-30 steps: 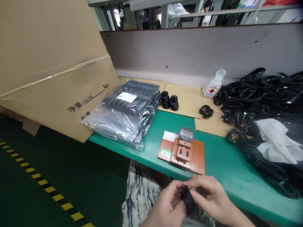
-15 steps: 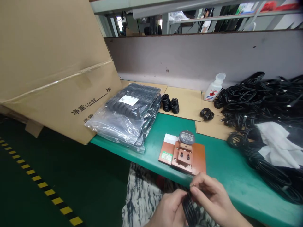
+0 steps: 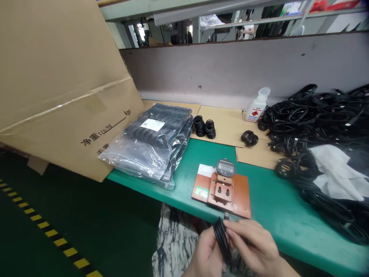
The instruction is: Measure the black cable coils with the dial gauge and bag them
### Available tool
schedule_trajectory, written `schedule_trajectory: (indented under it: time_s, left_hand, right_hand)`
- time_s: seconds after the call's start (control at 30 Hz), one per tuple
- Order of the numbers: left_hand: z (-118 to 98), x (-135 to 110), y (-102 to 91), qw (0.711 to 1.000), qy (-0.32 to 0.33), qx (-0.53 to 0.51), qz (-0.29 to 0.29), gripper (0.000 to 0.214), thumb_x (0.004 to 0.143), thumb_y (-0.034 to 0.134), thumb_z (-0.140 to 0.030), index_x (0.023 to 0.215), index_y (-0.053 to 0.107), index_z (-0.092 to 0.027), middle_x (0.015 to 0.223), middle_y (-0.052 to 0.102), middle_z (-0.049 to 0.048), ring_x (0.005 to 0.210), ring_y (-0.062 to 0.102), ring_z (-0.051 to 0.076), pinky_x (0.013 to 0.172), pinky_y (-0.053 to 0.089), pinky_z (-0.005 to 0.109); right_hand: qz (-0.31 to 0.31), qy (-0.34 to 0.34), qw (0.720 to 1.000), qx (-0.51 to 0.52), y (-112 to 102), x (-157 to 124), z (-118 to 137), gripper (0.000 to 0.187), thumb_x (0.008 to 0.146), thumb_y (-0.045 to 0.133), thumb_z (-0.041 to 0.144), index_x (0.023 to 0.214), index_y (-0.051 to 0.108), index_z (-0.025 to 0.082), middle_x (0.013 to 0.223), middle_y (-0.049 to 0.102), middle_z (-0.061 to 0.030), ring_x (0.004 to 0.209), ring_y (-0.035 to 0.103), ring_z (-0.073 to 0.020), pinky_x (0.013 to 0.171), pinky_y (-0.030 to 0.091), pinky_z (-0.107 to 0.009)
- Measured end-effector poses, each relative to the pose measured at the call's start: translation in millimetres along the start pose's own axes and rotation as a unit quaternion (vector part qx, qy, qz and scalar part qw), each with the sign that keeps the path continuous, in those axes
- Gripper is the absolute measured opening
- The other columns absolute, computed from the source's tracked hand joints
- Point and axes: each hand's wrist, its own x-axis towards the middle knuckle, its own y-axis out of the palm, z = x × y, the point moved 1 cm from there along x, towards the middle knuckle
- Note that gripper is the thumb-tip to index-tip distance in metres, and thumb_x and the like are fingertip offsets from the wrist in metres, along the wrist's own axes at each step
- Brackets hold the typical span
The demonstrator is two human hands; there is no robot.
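A coiled black cable [image 3: 221, 239] is gripped by my left hand [image 3: 205, 252], just off the front edge of the table. My right hand [image 3: 253, 240] pinches the cable's connector [image 3: 226, 216], whose metal tip points away from me. That tip is close to the front of a brown block fixture [image 3: 224, 192] on an orange-brown base plate [image 3: 242, 194]. Above the block a round digital gauge [image 3: 225, 167] shows zeros. Part of the coil is hidden behind my fingers.
Bagged black cables [image 3: 161, 130] lie left of the fixture, beside a large cardboard box [image 3: 66, 88]. Small cable coils [image 3: 204, 127] and a white bottle [image 3: 257, 104] stand at the back. A heap of black cables [image 3: 323, 119] with a white cloth [image 3: 337, 169] fills the right side.
Both hands have moved slightly up and left with the coil, nearer the fixture. The connector now shows between my right fingertips, pointing at the fixture. The view has shifted slightly.
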Motion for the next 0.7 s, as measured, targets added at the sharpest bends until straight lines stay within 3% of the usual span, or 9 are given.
schedule_trajectory:
  time_s: [0.1, 0.2, 0.43, 0.7]
  left_hand:
    - [5, 5, -8.3, 1.000, -0.013, -0.011, 0.007, 0.058, 0.084, 0.057, -0.071, 0.081, 0.062, -0.014, 0.054, 0.044, -0.0042, 0.048, 0.040, 0.009, 0.048, 0.030, 0.021]
    - [-3, 13, -18.4, 0.999, 0.004, -0.005, 0.044, 0.056, 0.086, 0.056, -0.070, 0.080, 0.062, -0.014, 0.056, 0.047, -0.0032, 0.048, 0.041, 0.008, 0.049, 0.034, 0.022]
    - [-8, 27, -33.7, 0.996, -0.020, 0.017, 0.087, 0.047, 0.091, 0.058, -0.059, 0.078, 0.060, -0.014, 0.063, 0.056, 0.0009, 0.054, 0.051, 0.011, 0.054, 0.041, 0.023]
    - [-11, 32, -31.4, 0.995, -0.011, -0.013, 0.100, 0.048, 0.090, 0.059, -0.059, 0.072, 0.059, -0.014, 0.061, 0.057, 0.0019, 0.056, 0.051, 0.012, 0.054, 0.040, 0.023]
  right_hand:
    - [0.034, 0.018, 0.999, 0.039, 0, 5, 0, 0.049, 0.089, 0.051, 0.000, 0.131, 0.057, 0.023, 0.074, 0.074, -0.0004, 0.060, 0.072, -0.0162, 0.060, 0.056, -0.024]
    - [0.059, 0.050, 0.995, 0.061, 1, 11, 0, 0.049, 0.091, 0.049, 0.002, 0.134, 0.056, 0.024, 0.077, 0.073, -0.0007, 0.061, 0.072, -0.0150, 0.060, 0.057, -0.022]
    - [0.011, 0.053, 0.997, 0.055, 7, 15, 1, 0.054, 0.090, 0.051, 0.000, 0.135, 0.056, 0.029, 0.075, 0.075, 0.0017, 0.059, 0.073, -0.0144, 0.059, 0.060, -0.018]
    - [-0.003, 0.065, 0.997, 0.042, 10, 13, 0, 0.055, 0.091, 0.051, 0.000, 0.137, 0.056, 0.030, 0.075, 0.077, 0.0030, 0.059, 0.074, -0.0141, 0.060, 0.061, -0.019]
